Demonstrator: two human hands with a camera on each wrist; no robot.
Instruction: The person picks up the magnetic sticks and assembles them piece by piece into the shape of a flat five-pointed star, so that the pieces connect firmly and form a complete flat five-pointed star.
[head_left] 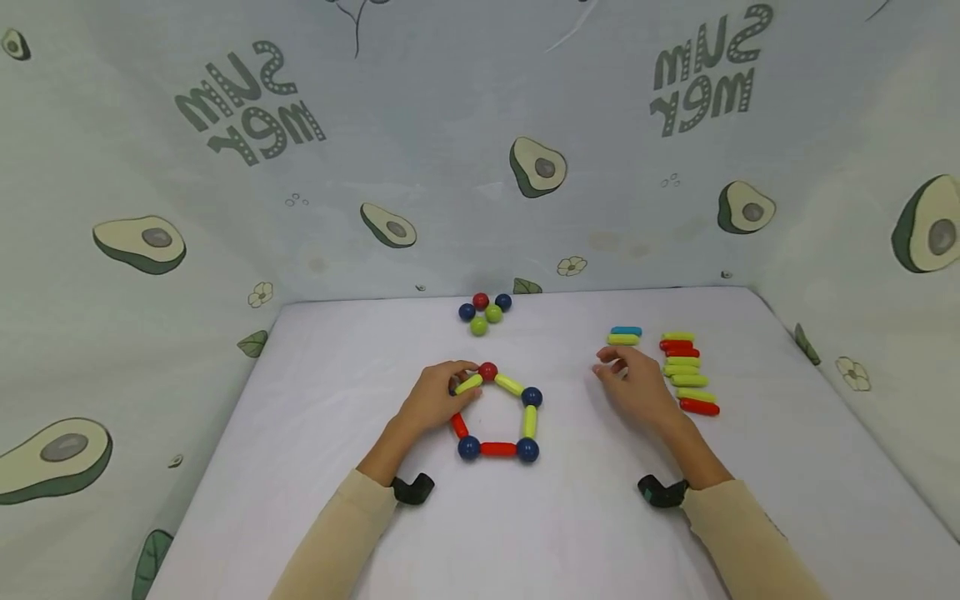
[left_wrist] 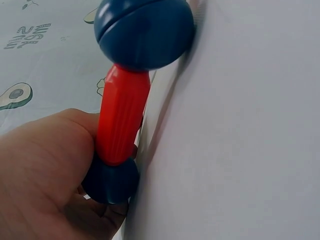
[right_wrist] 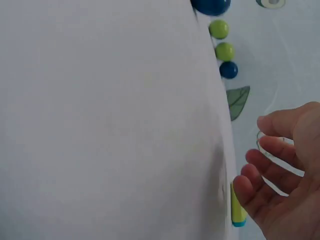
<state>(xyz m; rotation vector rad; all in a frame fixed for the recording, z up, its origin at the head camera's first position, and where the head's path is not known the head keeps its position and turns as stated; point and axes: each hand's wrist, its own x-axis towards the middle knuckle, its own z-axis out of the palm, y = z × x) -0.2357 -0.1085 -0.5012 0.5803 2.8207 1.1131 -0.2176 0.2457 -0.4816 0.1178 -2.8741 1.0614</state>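
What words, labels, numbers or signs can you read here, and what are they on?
"SUM / MER": mirrored, on the backdrop, upper left.
"SUM / MER": mirrored, on the backdrop, upper right.
Left wrist view: backdrop lettering too small and blurred to read surely.
Balls and rods: none readable.

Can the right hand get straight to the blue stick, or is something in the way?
Something is: a yellow-green stick lies alongside the blue stick, on the side nearer the right hand. The hand could probably reach over it.
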